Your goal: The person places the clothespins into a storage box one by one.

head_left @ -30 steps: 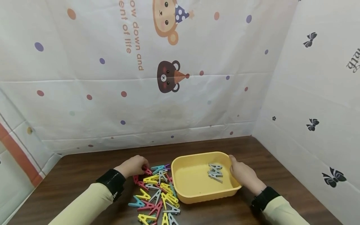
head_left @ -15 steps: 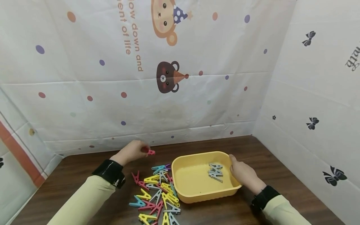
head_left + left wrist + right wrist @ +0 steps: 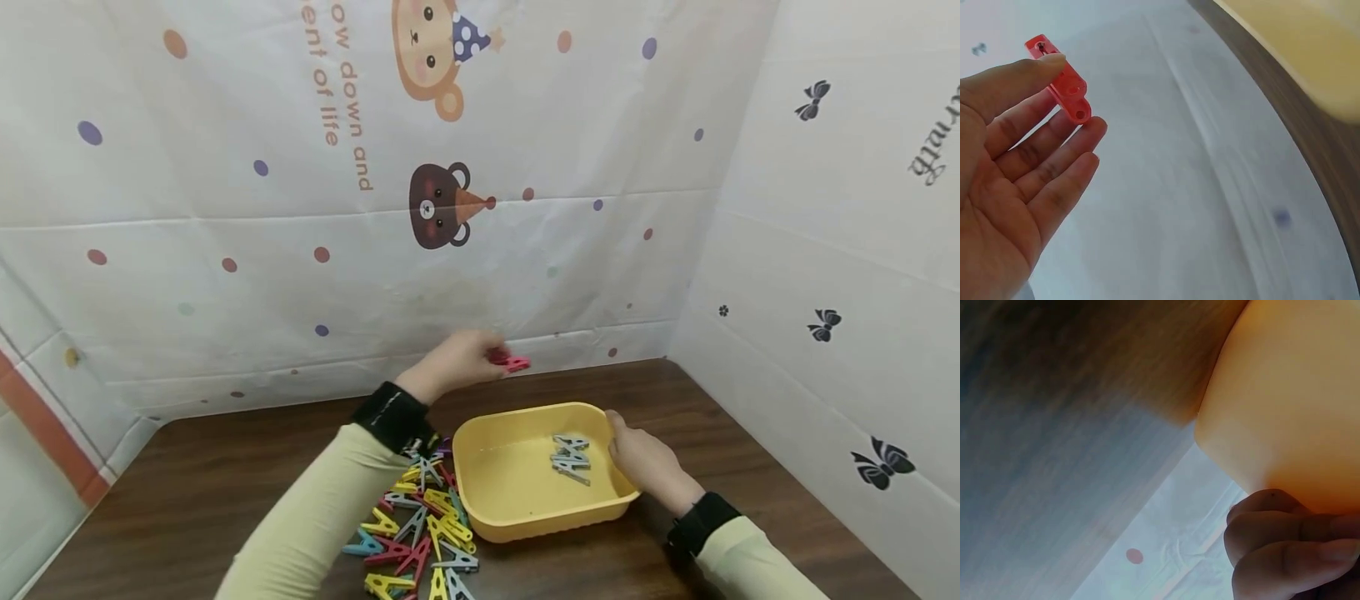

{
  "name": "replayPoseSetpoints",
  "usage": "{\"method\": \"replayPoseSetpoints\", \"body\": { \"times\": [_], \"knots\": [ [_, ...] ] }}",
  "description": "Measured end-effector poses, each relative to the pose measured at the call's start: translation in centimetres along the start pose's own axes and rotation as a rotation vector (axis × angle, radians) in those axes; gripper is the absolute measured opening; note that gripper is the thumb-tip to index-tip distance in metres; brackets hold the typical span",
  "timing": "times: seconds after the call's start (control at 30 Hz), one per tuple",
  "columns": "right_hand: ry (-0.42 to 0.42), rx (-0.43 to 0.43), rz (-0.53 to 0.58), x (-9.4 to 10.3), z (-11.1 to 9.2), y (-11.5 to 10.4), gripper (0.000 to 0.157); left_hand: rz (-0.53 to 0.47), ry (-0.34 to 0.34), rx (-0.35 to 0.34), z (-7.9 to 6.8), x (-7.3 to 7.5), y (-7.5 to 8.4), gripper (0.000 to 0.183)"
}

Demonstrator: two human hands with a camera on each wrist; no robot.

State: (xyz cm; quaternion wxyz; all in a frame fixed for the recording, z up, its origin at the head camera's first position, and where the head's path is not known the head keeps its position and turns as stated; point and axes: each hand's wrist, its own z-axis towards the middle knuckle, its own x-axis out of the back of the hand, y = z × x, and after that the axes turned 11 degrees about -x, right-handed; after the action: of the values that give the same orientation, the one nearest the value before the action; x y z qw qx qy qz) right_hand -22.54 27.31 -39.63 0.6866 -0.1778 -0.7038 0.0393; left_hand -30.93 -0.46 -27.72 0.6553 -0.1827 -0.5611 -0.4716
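Between thumb and fingers, my left hand (image 3: pixel 463 363) pinches a red clothespin (image 3: pixel 516 364), raised above the far side of the yellow basin (image 3: pixel 498 527). The left wrist view shows the thumb pressing the clothespin (image 3: pixel 1067 81) against the fingers. My right hand (image 3: pixel 651 463) grips the basin's right rim, thumb on top. In the right wrist view its curled fingers (image 3: pixel 1285 550) lie against the outer wall of the basin (image 3: pixel 1291 406). Inside the basin, toward the right, several grey clothespins (image 3: pixel 570 458) lie in a small row.
Left of the basin, a loose pile of clothespins (image 3: pixel 412 527) in red, yellow, blue and grey lies on the dark wooden table (image 3: pixel 210 483). My left forearm covers part of it. A printed white sheet (image 3: pixel 360 275) rises behind the table's back edge.
My left hand has lifted a red clothespin from the pile, then moved up and right with it to beyond the basin. The right hand has stayed on the basin's rim.
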Motion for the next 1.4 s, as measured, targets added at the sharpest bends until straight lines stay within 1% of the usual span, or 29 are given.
{"method": "replayPoseSetpoints", "body": {
  "times": [0.1, 0.13, 0.2, 0.27, 0.33, 0.43, 0.57, 0.67, 0.8, 0.93, 1.07, 1.1, 1.2, 1.27, 1.33, 1.4],
  "knots": [
    [0.002, 0.002, 0.000, -0.1, 0.1, -0.1, 0.052, -0.034, -0.013, -0.039, 1.9, -1.3, 1.3, 0.019],
    [0.000, 0.000, 0.000, -0.1, 0.1, -0.2, 0.052, -0.052, -0.023, -0.042, 2.4, -1.9, 1.7, 0.020],
    [0.002, -0.003, 0.000, -0.2, 0.1, -0.3, 0.052, -0.084, -0.048, -0.047, 3.2, -3.1, 2.2, 0.021],
    [0.004, -0.003, -0.002, -0.2, 0.1, -0.3, 0.052, -0.092, -0.071, -0.047, 3.7, -4.4, 2.4, 0.022],
    [0.001, -0.003, -0.003, -0.1, 0.1, -0.4, 0.052, -0.090, -0.087, -0.032, 4.0, -5.7, 2.5, 0.022],
    [0.001, 0.002, -0.004, 0.0, 0.1, -0.6, 0.052, -0.058, -0.117, 0.005, 4.2, -7.4, 2.4, 0.022],
    [0.003, 0.007, 0.001, 0.0, 0.2, -0.6, 0.052, 0.021, -0.167, 0.058, 4.4, -9.5, 2.2, 0.022],
    [0.003, 0.003, 0.004, 0.0, 0.3, -0.5, 0.052, 0.075, -0.189, 0.089, 4.5, -10.7, 2.1, 0.021],
    [-0.004, -0.007, 0.010, 0.1, 0.3, -0.6, 0.052, 0.103, -0.200, 0.114, 4.6, -11.8, 2.0, 0.020],
    [-0.005, -0.009, 0.011, 0.0, 0.1, -0.5, 0.053, 0.137, -0.215, 0.105, 4.3, -12.4, 2.3, 0.017],
    [0.000, -0.013, 0.009, 0.0, 0.0, -0.5, 0.052, 0.170, -0.216, 0.096, 3.8, -12.9, 2.6, 0.006],
    [0.001, -0.016, 0.008, 0.0, 0.0, -0.5, 0.052, 0.178, -0.215, 0.094, 3.7, -13.0, 2.6, 0.006],
    [0.005, -0.018, 0.003, 0.0, -0.1, -0.4, 0.052, 0.186, -0.212, 0.098, 3.5, -13.3, 2.6, 0.021],
    [0.007, -0.015, 0.001, 0.0, -0.1, -0.4, 0.052, 0.190, -0.222, 0.112, 3.3, -13.4, 2.6, 0.030],
    [0.013, -0.010, 0.001, 0.0, -0.2, -0.3, 0.052, 0.187, -0.229, 0.129, 3.1, -13.4, 2.6, 0.034],
    [0.017, -0.006, 0.004, 0.0, -0.2, -0.3, 0.052, 0.191, -0.238, 0.137, 3.0, -13.4, 2.5, 0.033]
  ]
}}
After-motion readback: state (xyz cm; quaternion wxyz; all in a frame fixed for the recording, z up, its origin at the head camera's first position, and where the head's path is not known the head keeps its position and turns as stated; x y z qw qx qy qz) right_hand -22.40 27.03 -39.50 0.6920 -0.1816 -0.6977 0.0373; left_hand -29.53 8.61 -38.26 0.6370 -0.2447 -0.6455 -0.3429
